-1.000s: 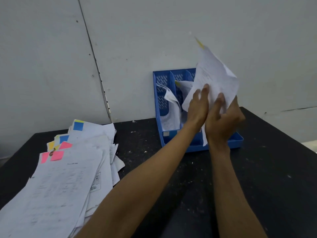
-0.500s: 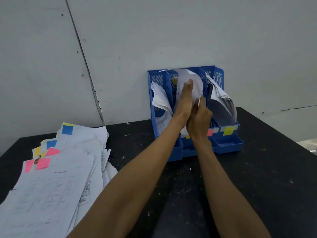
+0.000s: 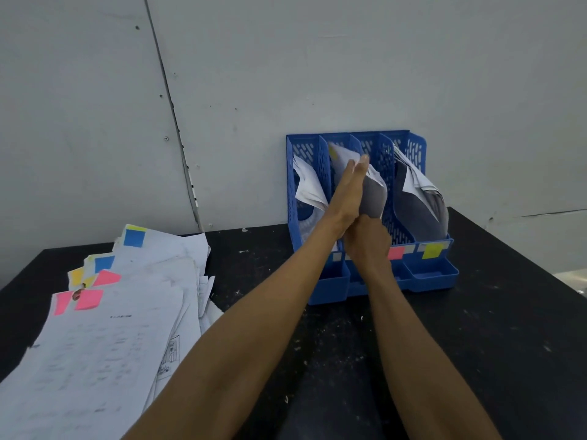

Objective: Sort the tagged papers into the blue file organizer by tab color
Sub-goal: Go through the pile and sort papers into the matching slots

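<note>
The blue file organizer (image 3: 419, 147) stands against the wall on the black table. Its front carries a pink label (image 3: 395, 252) and a yellow label (image 3: 432, 250). A yellow-tabbed paper (image 3: 376, 193) stands in the second slot from the left. My left hand (image 3: 344, 195) reaches flat into that slot, fingertips at the sheet's top edge. My right hand (image 3: 365, 241) is curled around the sheet's lower part at the slot's front. White papers (image 3: 309, 188) fill the leftmost slot and more papers (image 3: 419, 198) lean in the rightmost. A pile of tagged papers (image 3: 95, 344) lies at the left.
The pile shows pink, blue and yellow tabs and reaches the table's left and near edges. A grey wall (image 3: 317, 74) rises right behind the organizer. The black tabletop (image 3: 492, 344) is speckled with white bits.
Both hands brought the yellow-tabbed paper down from above the organizer and pushed it into the second slot. The right hand dropped lower at the slot's front.
</note>
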`<act>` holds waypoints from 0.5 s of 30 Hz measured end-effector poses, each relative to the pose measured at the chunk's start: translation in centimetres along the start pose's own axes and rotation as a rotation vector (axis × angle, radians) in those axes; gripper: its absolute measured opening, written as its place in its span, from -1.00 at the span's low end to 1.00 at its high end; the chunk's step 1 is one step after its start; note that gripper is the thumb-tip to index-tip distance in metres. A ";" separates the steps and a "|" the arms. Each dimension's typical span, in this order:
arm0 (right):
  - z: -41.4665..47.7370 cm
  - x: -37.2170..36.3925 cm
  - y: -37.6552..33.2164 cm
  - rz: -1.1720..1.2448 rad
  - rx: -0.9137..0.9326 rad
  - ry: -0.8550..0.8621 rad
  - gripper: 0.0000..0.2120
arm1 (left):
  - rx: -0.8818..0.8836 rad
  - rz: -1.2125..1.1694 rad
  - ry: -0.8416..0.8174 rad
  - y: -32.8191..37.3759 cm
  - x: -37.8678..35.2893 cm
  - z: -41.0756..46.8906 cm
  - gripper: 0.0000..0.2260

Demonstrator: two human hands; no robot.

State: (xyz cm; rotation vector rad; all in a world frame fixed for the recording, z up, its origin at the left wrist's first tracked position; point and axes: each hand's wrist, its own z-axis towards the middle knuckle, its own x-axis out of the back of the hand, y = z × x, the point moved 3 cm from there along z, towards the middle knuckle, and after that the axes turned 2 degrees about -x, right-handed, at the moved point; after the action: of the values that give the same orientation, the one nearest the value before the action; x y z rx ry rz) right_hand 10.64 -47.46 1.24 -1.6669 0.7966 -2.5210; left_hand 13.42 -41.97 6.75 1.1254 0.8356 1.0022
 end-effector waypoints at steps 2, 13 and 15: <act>0.1 0.0 0.0 0.030 -0.026 -0.032 -0.79 | 0.025 0.044 0.020 -0.1 0.3 0.0 -0.42; -0.8 2.1 0.0 0.293 -0.128 0.117 -0.83 | -0.038 0.135 0.023 1.7 1.8 -2.2 -0.47; -1.8 3.0 -1.7 0.344 -0.074 0.250 -0.84 | -0.101 0.034 0.048 3.0 3.2 -3.2 -0.54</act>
State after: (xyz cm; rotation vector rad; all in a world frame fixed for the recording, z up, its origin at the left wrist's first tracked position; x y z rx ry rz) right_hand 8.18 -46.15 3.99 -1.1200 1.0991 -2.5018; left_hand 10.89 -37.59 8.76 1.0356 0.7974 1.0920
